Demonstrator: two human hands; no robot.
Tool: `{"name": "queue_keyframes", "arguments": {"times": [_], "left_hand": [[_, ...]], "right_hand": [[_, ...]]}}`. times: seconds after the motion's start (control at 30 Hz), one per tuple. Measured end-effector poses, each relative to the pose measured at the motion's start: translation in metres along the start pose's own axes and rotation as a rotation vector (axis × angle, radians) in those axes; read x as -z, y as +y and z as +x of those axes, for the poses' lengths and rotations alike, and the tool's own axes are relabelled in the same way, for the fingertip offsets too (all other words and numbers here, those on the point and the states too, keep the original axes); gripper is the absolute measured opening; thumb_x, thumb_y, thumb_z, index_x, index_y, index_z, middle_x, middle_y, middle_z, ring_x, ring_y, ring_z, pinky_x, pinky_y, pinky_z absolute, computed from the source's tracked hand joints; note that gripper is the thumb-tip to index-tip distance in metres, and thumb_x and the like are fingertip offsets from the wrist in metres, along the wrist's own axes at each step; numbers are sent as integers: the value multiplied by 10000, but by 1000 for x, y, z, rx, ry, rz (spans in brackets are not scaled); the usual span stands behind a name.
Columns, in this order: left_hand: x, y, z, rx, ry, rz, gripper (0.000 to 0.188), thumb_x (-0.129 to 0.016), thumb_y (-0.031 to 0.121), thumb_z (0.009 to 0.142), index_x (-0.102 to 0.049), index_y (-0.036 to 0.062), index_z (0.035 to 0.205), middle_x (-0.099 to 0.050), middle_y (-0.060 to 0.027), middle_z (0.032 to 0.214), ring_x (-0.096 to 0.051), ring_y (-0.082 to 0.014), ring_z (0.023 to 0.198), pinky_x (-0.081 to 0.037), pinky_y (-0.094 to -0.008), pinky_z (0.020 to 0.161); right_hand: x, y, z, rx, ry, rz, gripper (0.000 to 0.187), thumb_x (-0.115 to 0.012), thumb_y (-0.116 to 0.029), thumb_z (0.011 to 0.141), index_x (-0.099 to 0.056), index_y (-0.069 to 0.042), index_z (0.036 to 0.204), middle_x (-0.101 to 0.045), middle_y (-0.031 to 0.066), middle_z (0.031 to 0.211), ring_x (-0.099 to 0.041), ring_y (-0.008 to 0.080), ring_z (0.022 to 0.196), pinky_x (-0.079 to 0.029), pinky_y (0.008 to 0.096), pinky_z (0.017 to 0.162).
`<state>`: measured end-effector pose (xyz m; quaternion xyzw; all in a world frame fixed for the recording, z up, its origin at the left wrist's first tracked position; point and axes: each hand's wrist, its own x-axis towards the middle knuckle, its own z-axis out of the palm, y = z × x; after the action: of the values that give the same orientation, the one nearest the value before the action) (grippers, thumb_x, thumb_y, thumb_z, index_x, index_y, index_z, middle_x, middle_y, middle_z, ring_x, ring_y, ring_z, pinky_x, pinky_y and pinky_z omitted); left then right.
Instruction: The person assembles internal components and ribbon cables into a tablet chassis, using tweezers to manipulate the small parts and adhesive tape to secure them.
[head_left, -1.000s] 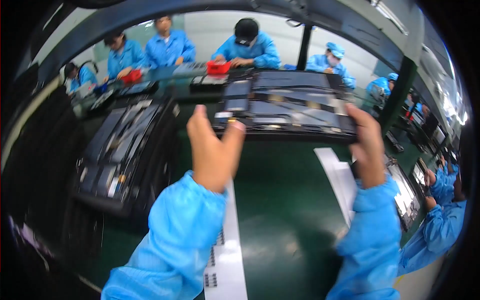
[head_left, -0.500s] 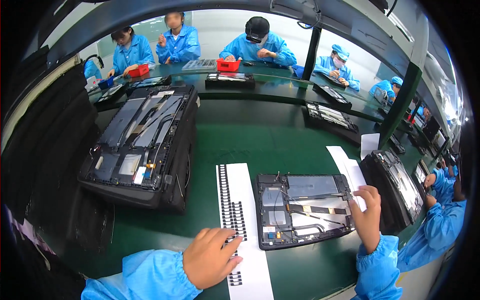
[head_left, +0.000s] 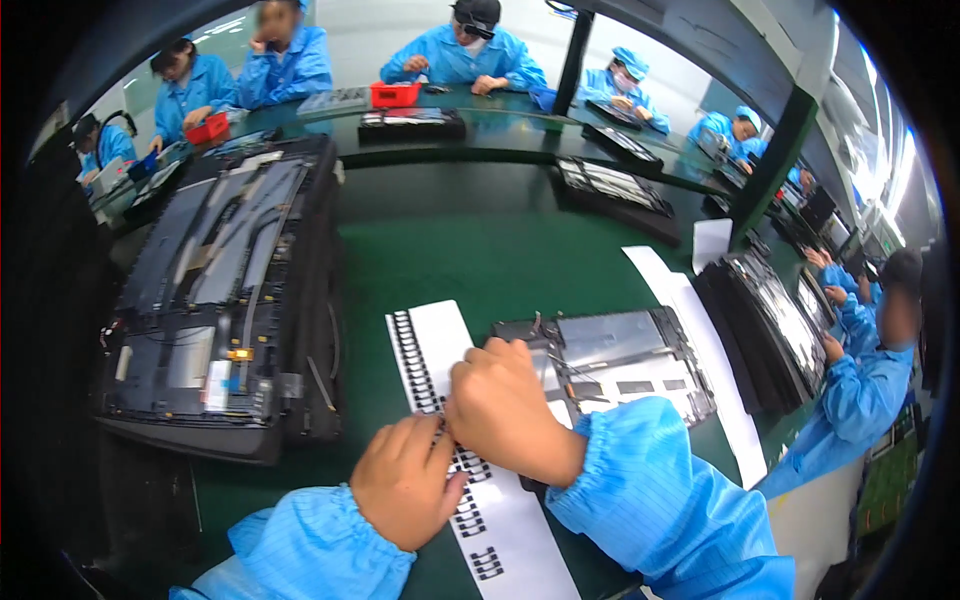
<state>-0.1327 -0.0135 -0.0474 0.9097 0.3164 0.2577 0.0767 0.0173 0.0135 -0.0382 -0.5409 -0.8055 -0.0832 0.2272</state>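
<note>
A white strip sheet [head_left: 545, 560] with rows of small black stickers [head_left: 412, 345] lies on the green table in front of me. My left hand [head_left: 405, 485] rests on it with fingers extended, holding nothing. Just beside those fingertips, my right hand [head_left: 510, 405] is closed over the sticker rows, knuckles up; its fingertips are hidden, so what it pinches cannot be made out. To the right sits an opened flat electronic device [head_left: 625, 345], a black housing with silver panels and thin cables. My right hand and sleeve cover its lower left part.
A tall stack of similar black housings [head_left: 290, 400] stands at the left. Another stack [head_left: 765, 320] is at the right, near white paper strips [head_left: 715, 350]. A dark green post [head_left: 770, 165] rises behind. Several co-workers in blue sit across the bench, with red bins [head_left: 395, 95].
My right hand has left the device's right edge and moved left to the sticker sheet, beside my left hand. The sheet lies more slanted, and the view has shifted.
</note>
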Motion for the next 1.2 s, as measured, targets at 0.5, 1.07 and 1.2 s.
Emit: {"name": "queue_keyframes", "arguments": {"times": [0.5,1.07,1.2], "left_hand": [[-9,52,35,-494,102,-207,318,-522,94,671,-571,-48,951,-553,-162,995,-548,-299,878,-460,-369,746],[-19,51,53,-557,-13,-118,216,-537,62,703,-625,-24,880,-578,-117,928,-565,-235,837,-469,-319,714],[-20,53,51,-574,4,-96,213,-517,72,735,-623,-20,895,-579,-117,943,-568,-238,859,-466,-326,736]], "right_hand": [[128,83,-117,-439,-225,828,54,-579,-8,687,-573,-36,732,-550,123,1085,-479,250,986,-356,343,866],[108,79,-105,-371,-255,657,57,-620,-46,617,-574,-37,649,-528,165,1114,-472,274,984,-337,357,848],[108,77,-106,-363,-241,628,65,-621,-43,612,-567,-39,647,-529,161,1111,-479,279,972,-333,359,847]]}}
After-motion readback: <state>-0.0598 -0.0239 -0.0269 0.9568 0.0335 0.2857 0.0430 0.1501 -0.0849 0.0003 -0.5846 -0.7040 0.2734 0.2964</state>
